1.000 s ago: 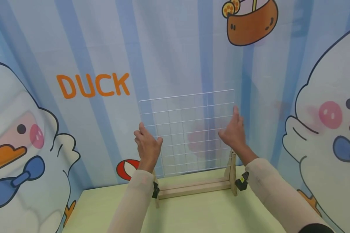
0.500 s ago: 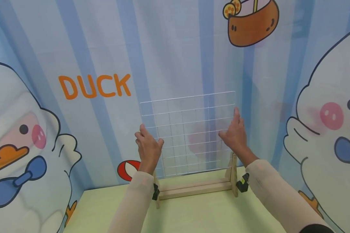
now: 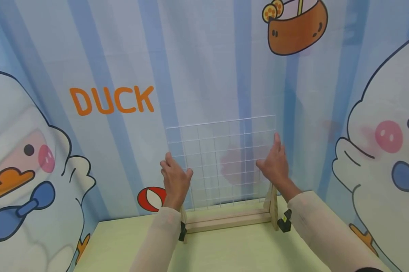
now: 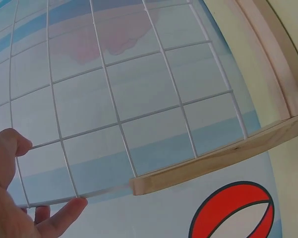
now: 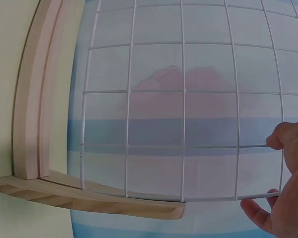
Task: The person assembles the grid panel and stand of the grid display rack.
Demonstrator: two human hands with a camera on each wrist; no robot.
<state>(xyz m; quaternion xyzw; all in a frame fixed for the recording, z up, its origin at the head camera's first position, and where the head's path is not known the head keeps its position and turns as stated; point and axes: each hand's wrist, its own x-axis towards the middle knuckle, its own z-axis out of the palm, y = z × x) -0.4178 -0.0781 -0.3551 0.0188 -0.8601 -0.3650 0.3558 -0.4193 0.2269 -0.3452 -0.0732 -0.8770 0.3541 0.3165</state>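
Note:
A white wire grid panel [image 3: 221,122] stands nearly upright between the side pieces of a pale wooden stand [image 3: 228,222]. My left hand [image 3: 174,181] pinches the panel's left edge, thumb in front and fingertips at the outer wire. On the opposite edge, my right hand [image 3: 276,162] holds it the same way, its index finger stretched up along the side. The left wrist view has the panel's lower side wire lying along one wooden side piece [image 4: 198,166]. In the right wrist view the other side piece [image 5: 114,206] runs along the grid's lower corner.
The stand rests on a pale yellow-green tabletop [image 3: 245,249]. Close behind hangs a blue striped cloth [image 3: 204,68] printed with ducks and a ball. Black devices [image 3: 284,222] show beside both sleeves.
The grid panel has moved down between the stand's side pieces, mostly in the last half second. Both hands have lowered with it, keeping their hold. The stand stays in place.

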